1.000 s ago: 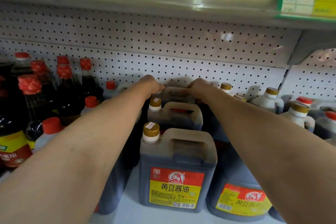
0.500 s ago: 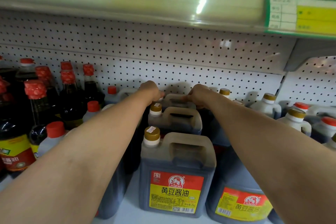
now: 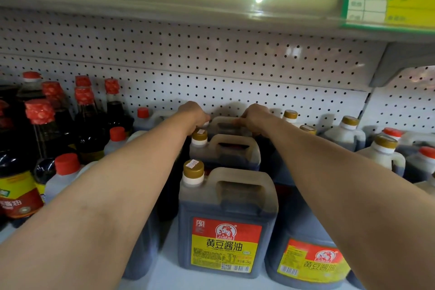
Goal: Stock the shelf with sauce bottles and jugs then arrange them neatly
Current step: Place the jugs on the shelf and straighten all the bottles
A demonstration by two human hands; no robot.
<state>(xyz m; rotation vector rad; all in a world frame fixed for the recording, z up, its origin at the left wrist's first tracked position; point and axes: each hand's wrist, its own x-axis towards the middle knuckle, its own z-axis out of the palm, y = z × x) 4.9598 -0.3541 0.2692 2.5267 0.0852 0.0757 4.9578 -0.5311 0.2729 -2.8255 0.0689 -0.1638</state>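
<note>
I reach both arms far back; my left hand and right hand grip the far jug, third in its row.

Both bare arms stretched straight out and deep, side by side. Left hand and right hand sit level with each other, a gap between them, knuckles up, fingers curled downward and hidden from view.

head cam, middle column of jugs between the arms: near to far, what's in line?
Front jug with the red-yellow label → middle jug → back jug, with the left hand and right hand on it → pegboard.
</note>
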